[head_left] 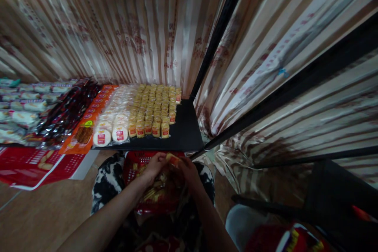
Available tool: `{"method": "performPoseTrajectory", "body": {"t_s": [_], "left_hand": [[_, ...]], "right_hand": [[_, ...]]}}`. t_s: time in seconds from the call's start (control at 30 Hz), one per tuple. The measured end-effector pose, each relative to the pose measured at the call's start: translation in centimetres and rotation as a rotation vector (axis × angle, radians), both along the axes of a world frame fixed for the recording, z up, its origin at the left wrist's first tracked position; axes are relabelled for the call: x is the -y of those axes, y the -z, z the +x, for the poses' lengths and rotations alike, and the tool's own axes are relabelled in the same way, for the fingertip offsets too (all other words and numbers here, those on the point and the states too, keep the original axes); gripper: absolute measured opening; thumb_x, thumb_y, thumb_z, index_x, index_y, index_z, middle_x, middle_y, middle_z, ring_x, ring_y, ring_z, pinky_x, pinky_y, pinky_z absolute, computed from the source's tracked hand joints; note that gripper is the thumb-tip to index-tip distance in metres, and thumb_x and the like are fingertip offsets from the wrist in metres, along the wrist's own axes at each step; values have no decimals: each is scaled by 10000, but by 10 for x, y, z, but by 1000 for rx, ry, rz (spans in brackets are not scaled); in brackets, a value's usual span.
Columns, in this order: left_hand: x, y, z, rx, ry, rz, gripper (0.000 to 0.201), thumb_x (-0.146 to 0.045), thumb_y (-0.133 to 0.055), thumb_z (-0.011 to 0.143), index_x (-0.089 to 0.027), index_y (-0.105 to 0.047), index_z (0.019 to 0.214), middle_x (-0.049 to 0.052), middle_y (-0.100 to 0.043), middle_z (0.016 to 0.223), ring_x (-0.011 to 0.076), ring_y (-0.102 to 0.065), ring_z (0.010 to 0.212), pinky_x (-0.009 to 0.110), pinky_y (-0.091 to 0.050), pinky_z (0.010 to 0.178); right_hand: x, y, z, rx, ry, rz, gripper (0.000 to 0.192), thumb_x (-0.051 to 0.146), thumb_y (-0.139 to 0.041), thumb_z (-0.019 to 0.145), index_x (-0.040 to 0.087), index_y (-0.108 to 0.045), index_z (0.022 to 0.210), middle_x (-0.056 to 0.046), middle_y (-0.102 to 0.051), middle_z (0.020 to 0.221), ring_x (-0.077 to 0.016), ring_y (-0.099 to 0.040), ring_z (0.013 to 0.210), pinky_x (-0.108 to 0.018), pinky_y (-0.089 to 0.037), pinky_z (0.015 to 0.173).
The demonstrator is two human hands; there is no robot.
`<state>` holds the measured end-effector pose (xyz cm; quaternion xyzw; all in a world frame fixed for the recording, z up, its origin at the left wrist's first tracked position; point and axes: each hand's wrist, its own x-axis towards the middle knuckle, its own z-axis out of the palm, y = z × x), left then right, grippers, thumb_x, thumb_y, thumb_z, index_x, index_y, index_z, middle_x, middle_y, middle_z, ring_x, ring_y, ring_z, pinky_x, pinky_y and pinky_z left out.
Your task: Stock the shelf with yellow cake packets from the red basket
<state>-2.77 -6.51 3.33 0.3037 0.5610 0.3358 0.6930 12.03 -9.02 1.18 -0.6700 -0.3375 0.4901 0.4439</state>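
Observation:
Above a red basket [128, 177], a small yellow snack packet [173, 160] with a red label is held up between my two hands. My right hand [189, 170] is closed on its right end. The curled fingers of my left hand [155, 165] meet at its left end; their exact grip is dim. Loose yellow packets [158, 193] lie in the basket, which sits between my knees. Just beyond, similar yellow packets [156, 129] stand in rows on a black shelf [187, 126].
Left along the shelf are round white packets [120, 133], an orange bag [84, 136], dark shiny packs [63, 116] and white packs [25, 116]. A red-and-white bag [38, 167] hangs at the shelf's front. Black posts [220, 27] and a striped curtain [141, 27] stand behind.

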Motion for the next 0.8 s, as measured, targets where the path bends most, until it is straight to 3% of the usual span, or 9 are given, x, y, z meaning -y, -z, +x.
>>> {"method": "performPoseTrajectory", "body": {"t_s": [0.17, 0.3, 0.4, 0.57, 0.67, 0.8], "left_hand": [[-1, -17, 15, 147, -175, -15, 442, -326, -807, 479, -164, -521, 775, -43, -589, 591, 95, -550, 509, 206, -414, 522], [-7, -26, 43, 257, -292, -21, 421, -278, -796, 502, -178, -481, 762, -47, -591, 559, 108, -559, 474, 218, -425, 500], [-19, -31, 68, 299, -357, -3, 383, -240, -774, 555, -176, -473, 783, -17, -633, 618, 115, -595, 526, 215, -447, 529], [-53, -38, 102, 277, -445, -43, 280, -183, -739, 605, -168, -487, 724, -67, -550, 526, 65, -523, 444, 176, -419, 492], [-78, -47, 113, 330, -447, -63, 171, -130, -681, 660, -149, -516, 703, -54, -541, 525, 55, -519, 444, 160, -423, 490], [-107, -59, 120, 324, -506, -86, 119, -109, -630, 708, -141, -570, 805, 5, -615, 667, 103, -621, 587, 194, -493, 588]], "right_hand": [[-17, -30, 2, -271, 129, 121, 498, 424, -713, 619, 198, -571, 1040, -33, -698, 884, -205, -655, 795, -325, -530, 699], [-38, -43, -1, -363, 163, 195, 472, 454, -714, 639, 196, -541, 995, -18, -680, 812, -169, -643, 683, -275, -510, 595], [-59, -44, 0, -352, 200, 238, 430, 451, -716, 634, 197, -540, 933, -13, -674, 784, -146, -626, 626, -240, -484, 534], [-99, -43, 12, -275, 268, 325, 453, 390, -706, 621, 183, -556, 994, -51, -685, 919, -169, -653, 804, -274, -514, 708], [-127, -44, 21, -224, 268, 380, 468, 389, -681, 627, 170, -564, 1023, -67, -681, 941, -176, -647, 826, -306, -507, 760], [-170, -40, 33, -136, 296, 432, 501, 408, -659, 622, 155, -576, 1046, -86, -677, 956, -187, -637, 836, -330, -501, 779]]}}
